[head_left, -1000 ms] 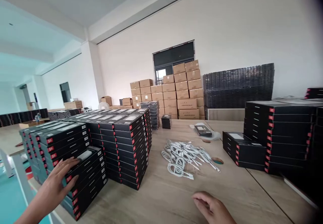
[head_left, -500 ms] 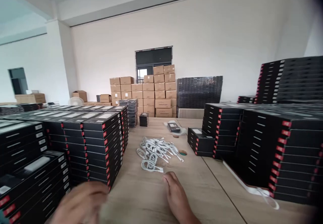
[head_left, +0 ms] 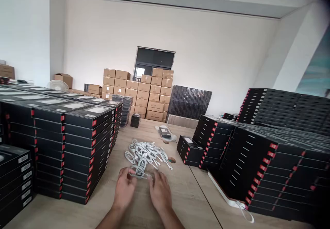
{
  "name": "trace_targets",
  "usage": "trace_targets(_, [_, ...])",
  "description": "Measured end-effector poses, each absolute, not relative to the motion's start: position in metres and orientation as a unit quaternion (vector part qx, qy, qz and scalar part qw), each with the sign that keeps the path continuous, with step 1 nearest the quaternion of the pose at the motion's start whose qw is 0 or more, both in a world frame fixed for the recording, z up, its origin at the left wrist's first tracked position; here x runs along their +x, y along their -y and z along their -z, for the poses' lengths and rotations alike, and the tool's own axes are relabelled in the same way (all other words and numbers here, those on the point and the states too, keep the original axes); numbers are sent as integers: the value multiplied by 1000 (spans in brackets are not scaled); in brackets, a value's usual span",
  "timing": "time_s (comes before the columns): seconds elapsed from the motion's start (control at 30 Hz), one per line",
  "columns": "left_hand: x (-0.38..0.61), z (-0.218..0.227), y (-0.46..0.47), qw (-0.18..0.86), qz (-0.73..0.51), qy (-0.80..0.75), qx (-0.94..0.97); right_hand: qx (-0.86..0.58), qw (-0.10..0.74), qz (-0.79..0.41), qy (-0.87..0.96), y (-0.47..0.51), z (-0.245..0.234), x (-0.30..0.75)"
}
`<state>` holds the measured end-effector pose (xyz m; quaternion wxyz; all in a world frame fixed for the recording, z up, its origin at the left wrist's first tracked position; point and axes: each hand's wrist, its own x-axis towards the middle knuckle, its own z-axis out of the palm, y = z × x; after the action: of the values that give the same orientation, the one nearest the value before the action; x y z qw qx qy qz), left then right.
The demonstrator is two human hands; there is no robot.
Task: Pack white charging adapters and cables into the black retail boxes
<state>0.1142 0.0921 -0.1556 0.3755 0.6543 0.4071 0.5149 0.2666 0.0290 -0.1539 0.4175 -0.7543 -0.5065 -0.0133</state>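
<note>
A loose heap of white cables (head_left: 148,150) lies on the wooden table in front of me. Nearest to me is one coiled white cable (head_left: 139,170), stretched between my two hands. On its left, the fingers and thumb of my left hand (head_left: 125,185) are closed on the loop's edge. My right hand (head_left: 160,190) has its thumb and fingers bent round the cable's plug end, which they partly hide. Both forearms come in from the bottom edge, with the palms low over the tabletop.
Tall stacks of black boxes (head_left: 77,146) with red tabs rise on the left, and more black boxes (head_left: 247,163) on the right. A small black box on plastic wrap (head_left: 165,132) lies behind the cables. A round table hole (head_left: 172,160) sits beside them. Cardboard cartons (head_left: 136,93) line the wall.
Both hands have come to the near coiled cable and taken hold of it; the left moved in from the left-hand boxes. My view has turned right and tilted.
</note>
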Motion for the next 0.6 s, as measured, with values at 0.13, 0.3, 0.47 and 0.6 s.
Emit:
trace_targets(0.13, [110, 148, -88, 312, -532, -427, 660, -718, 420, -20, 554, -33, 145, 260])
trace_targets(0.3, [107, 134, -68, 318, -430, -373, 758, -602, 527, -214, 560, -4, 137, 261])
trace_targets(0.47, [115, 131, -51, 415, -342, -306, 786, -554, 657, -294, 419, 20, 123, 254])
trace_targets(0.6, [120, 128, -41, 577, -313, -261, 708, -515, 684, -337, 391, 31, 111, 253])
